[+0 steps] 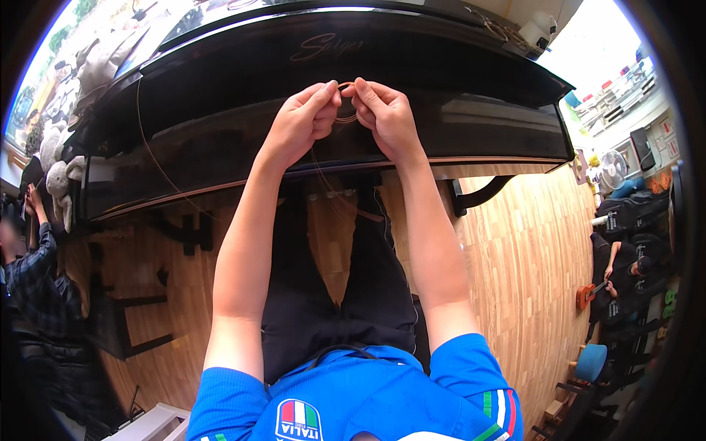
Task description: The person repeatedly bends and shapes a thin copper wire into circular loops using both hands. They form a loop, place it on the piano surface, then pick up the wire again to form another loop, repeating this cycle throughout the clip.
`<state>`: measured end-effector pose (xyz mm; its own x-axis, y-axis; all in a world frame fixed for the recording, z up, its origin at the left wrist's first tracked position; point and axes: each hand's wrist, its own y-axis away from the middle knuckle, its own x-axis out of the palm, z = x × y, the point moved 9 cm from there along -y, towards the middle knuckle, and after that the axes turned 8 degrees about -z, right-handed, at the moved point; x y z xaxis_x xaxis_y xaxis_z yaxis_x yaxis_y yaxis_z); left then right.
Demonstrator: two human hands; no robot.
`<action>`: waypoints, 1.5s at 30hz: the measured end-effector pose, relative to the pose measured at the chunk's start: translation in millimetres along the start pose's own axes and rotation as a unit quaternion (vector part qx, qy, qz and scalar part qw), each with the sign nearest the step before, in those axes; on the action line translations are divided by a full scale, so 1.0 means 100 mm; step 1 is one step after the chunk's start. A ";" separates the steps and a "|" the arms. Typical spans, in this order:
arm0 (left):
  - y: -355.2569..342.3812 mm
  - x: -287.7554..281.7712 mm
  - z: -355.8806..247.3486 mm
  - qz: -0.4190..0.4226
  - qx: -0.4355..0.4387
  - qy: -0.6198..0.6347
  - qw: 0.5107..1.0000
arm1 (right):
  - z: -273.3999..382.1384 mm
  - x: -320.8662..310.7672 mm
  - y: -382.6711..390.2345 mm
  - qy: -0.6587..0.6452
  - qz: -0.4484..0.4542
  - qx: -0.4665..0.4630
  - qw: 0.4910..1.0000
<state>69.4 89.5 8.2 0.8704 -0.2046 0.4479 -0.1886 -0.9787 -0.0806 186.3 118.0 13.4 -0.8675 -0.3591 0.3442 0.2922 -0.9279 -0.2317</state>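
Note:
Between my two raised hands is a small coil of thin copper-coloured wire [345,120], like an instrument string. My left hand [303,121] pinches the coil's left side between thumb and curled fingers. Opposite it, my right hand [386,121] pinches the right side, thumb on top. The fingertips partly cover the loops. Thin loose strands hang below the coil, over my lap. Both hands are in front of a glossy black piano [471,121], whose lid over the keys is down.
On the piano's left, a thin wire [145,140] droops toward the wooden floor [507,242]. Grey plush toys [59,176] sit at its left end. A person in a checked shirt [33,264] is at the left. At the right, people in black are near a ukulele [585,297] and a blue stool [590,361].

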 end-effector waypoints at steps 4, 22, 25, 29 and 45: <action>-0.01 -0.08 0.00 -0.038 0.025 -0.004 0.999 | 0.05 0.11 0.03 -0.039 0.043 0.025 0.998; 0.06 -0.05 -0.05 -0.054 0.058 -0.027 0.996 | 0.02 0.23 0.12 -0.131 0.128 0.093 0.979; 0.07 -0.02 -0.04 -0.031 0.063 -0.066 0.995 | -0.03 0.18 0.07 -0.159 0.137 0.106 0.972; 0.07 0.02 -0.05 -0.035 0.068 -0.115 0.990 | -0.04 0.17 0.07 -0.165 0.147 0.096 0.971; 0.07 -0.05 -0.05 -0.067 0.057 -0.058 0.994 | 0.02 0.02 0.07 -0.014 -0.044 -0.019 0.999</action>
<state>61.8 83.7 9.7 0.9323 -0.0652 0.3557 -0.0198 -0.9914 -0.1296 186.9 110.8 14.6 -0.8771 -0.2793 0.3909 0.1991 -0.9518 -0.2335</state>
